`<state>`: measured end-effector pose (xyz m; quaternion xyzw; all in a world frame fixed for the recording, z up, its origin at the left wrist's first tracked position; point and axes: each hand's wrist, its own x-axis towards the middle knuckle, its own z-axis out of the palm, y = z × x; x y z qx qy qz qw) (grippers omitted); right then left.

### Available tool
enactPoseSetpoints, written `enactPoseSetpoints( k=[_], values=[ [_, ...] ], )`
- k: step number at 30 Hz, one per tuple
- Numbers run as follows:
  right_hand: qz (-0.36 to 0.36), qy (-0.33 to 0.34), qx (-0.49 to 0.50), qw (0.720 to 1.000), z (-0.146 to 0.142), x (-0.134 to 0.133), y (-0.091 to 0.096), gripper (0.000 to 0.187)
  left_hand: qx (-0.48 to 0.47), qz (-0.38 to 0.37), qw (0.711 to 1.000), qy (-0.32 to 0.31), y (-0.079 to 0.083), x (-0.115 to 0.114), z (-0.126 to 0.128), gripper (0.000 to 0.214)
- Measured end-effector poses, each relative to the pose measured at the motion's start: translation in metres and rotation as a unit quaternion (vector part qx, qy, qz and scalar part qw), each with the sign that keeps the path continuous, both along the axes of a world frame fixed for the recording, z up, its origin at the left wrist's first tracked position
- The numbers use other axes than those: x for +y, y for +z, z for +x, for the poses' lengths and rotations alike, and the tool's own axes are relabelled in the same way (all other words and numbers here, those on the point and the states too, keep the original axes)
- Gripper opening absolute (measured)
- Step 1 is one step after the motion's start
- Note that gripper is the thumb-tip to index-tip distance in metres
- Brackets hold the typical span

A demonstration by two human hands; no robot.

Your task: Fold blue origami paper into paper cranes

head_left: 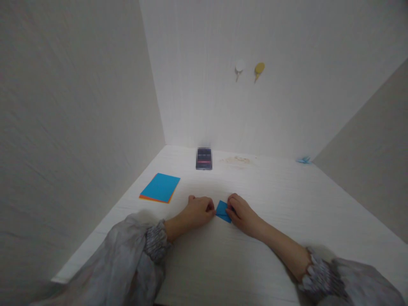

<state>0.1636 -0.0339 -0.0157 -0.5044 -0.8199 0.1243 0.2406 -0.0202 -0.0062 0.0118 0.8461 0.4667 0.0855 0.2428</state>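
A small folded piece of blue origami paper [222, 208] lies between my hands on the white table, with a crease line across its lower part. My left hand [200, 211] pinches its left corner between thumb and fingertips. On the other side, my right hand [241, 213] grips the right edge, the thumb on top and the fingers curled behind. My fingers hide the paper's right end. Both forearms rest on or close to the tabletop.
To the left lies a stack of square paper [161, 187], blue on top with orange edges below. A dark phone-like object [204, 159], blurred, stands near the back wall. A light-blue folded paper piece [304, 160] sits in the far right corner. White [239, 66] and yellow [259, 68] hooks hang on the wall.
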Motion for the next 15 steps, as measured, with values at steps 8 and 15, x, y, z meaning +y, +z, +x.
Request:
enactPoseSetpoints(
  k=[8,15],
  values=[
    [-0.003,-0.01,-0.015,1.0,-0.0052,-0.0019,0.0016,0.009,-0.012,0.023,1.0,0.001,-0.0068,0.0001,0.0024,0.028],
    [-0.009,-0.011,-0.015,1.0,-0.0061,-0.0006,0.0002,0.011,-0.009,0.04,0.999,-0.004,-0.0094,0.0009,0.003,0.028]
  ],
)
